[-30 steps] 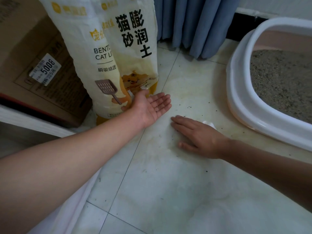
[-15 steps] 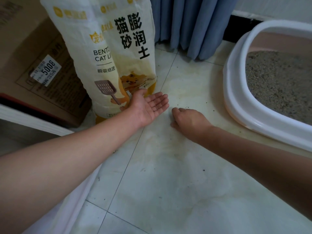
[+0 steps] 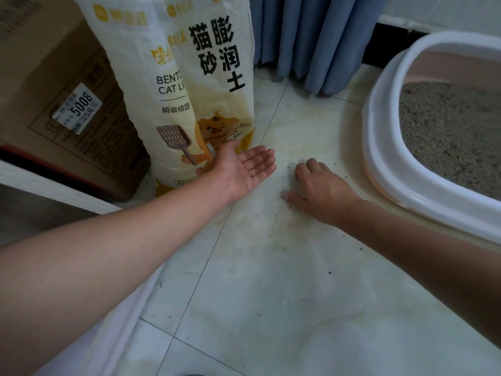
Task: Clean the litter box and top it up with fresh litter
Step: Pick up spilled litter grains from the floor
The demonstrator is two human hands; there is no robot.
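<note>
My left hand [image 3: 245, 169] lies open and palm up on the tiled floor, just in front of the cream cat litter bag [image 3: 211, 77]. A few dark grains sit on its palm. My right hand [image 3: 322, 191] is palm down beside it, fingers curled against the floor. The white wipe under it a second ago is hidden now. Loose litter grains [image 3: 288, 206] are scattered around that hand. The white-rimmed litter box [image 3: 385, 147] stands to the right, filled with grey litter [image 3: 447, 137].
A cardboard box [image 3: 54, 90] stands behind the bag at left, with a white ledge [image 3: 40, 183] in front of it. A blue curtain [image 3: 311, 36] hangs at the back. More stray grains [image 3: 329, 272] dot the pale tiles nearer me.
My right hand went from flat on a white wipe to curled, and has slid forward and left toward my left palm. My left hand has stayed put.
</note>
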